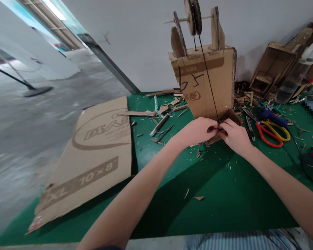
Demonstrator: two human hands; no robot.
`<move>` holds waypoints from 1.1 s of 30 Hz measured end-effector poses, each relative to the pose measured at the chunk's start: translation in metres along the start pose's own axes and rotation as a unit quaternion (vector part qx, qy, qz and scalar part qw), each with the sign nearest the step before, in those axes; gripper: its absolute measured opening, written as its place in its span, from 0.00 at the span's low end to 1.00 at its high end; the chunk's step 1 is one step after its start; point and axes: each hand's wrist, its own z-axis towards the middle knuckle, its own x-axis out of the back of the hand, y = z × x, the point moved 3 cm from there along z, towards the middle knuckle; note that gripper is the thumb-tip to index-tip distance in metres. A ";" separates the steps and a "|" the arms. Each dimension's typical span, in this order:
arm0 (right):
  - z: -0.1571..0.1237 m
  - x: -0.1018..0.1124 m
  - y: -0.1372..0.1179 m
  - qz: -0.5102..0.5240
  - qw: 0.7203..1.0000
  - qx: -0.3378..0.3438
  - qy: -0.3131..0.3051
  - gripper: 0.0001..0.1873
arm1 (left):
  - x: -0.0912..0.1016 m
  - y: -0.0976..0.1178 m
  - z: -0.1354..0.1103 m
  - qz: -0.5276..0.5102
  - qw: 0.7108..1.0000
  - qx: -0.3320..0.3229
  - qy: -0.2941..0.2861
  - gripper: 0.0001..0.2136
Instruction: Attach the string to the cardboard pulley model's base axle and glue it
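**Bare left hand (200, 130) and bare right hand (236, 137) meet on a thin black cord (208, 74)**

The step in hand looks like close work at the cord's lower end, perhaps tying or adjusting it, though the fingers hide any knot. The left hand pinches thumb against fingertips on the cord; the right hand, just beside it, appears to pinch the same spot. Neither is relaxed.

The cord slants down from a round, layered brown cardboard pulley wheel (193, 17) on a thin pale stick axle (181, 19) and runs across the front of a tall brown cardboard box (211, 80), which stands upright near the wall. A second strand drops from the wheel to the box's top. The cord's lower end lies between the fingertips, over a small brown cardboard tray (211, 140) at the foot of the box; whether it fastens to the tray cannot be told.

The next move calls, in my judgement, for small fingertip motions and light, even tension; a hard pull could tilt the wheel or drag the box. Scissors with red and yellow handles (261, 133) and a slim metallic craft knife (250, 128) lie just right of the right hand on the green tabletop (224, 198), within easy reach should trimming be needed.
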 end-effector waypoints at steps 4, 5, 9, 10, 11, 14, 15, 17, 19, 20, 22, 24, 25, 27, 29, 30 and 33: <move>0.004 0.000 0.004 0.134 0.991 0.000 0.027 0.06 | 0.005 -0.001 -0.004 -0.055 0.998 0.017 -0.031 0.10; 0.005 0.000 0.005 0.162 0.986 -0.003 0.035 0.06 | 0.005 -0.001 -0.004 -0.053 0.998 0.024 -0.027 0.10; 0.008 0.002 0.007 0.209 0.976 -0.026 0.060 0.06 | -0.001 0.001 0.002 -0.011 0.999 0.039 0.008 0.08; 0.008 0.003 0.007 0.215 0.974 -0.036 0.061 0.06 | -0.004 0.001 0.004 -0.003 0.999 0.040 0.018 0.08; 0.008 0.003 0.006 0.221 0.972 -0.047 0.061 0.06 | -0.006 0.002 0.006 0.004 0.999 0.044 0.026 0.08; 0.008 0.004 0.005 0.245 0.965 -0.080 0.054 0.05 | -0.010 0.003 0.010 0.023 0.997 0.066 0.043 0.07; 0.008 0.004 0.005 0.249 0.963 -0.083 0.052 0.06 | -0.010 0.002 0.010 0.025 0.996 0.072 0.045 0.08; 0.008 0.004 0.004 0.247 0.964 -0.083 0.050 0.07 | -0.009 0.003 0.011 0.021 0.996 0.075 0.042 0.09; 0.008 0.003 0.004 0.230 0.968 -0.083 0.049 0.08 | -0.007 0.003 0.011 0.023 0.996 0.075 0.034 0.10; 0.008 0.003 0.004 0.216 0.972 -0.083 0.050 0.08 | -0.006 0.003 0.012 0.027 0.996 0.076 0.028 0.09; 0.009 0.004 0.002 0.187 0.978 -0.073 0.057 0.08 | -0.005 0.003 0.013 0.038 0.996 0.074 0.019 0.08; 0.011 0.005 -0.001 0.171 0.981 -0.064 0.070 0.08 | -0.005 0.003 0.015 0.043 0.997 0.064 0.015 0.07; 0.012 0.006 -0.002 0.172 0.980 -0.065 0.075 0.08 | -0.006 0.003 0.015 0.041 0.997 0.057 0.015 0.07; 0.013 0.007 -0.003 0.190 0.975 -0.081 0.078 0.08 | -0.007 0.003 0.016 0.037 0.998 0.047 0.018 0.08; 0.014 0.008 -0.004 0.201 0.972 -0.097 0.072 0.08 | -0.008 0.001 0.016 0.036 0.998 0.045 0.021 0.08; 0.015 0.009 -0.004 0.200 0.972 -0.100 0.070 0.08 | -0.009 0.001 0.016 0.036 0.998 0.045 0.024 0.08; 0.014 0.012 -0.006 0.178 0.978 -0.091 0.062 0.08 | -0.009 0.001 0.015 0.026 0.998 0.034 0.037 0.08</move>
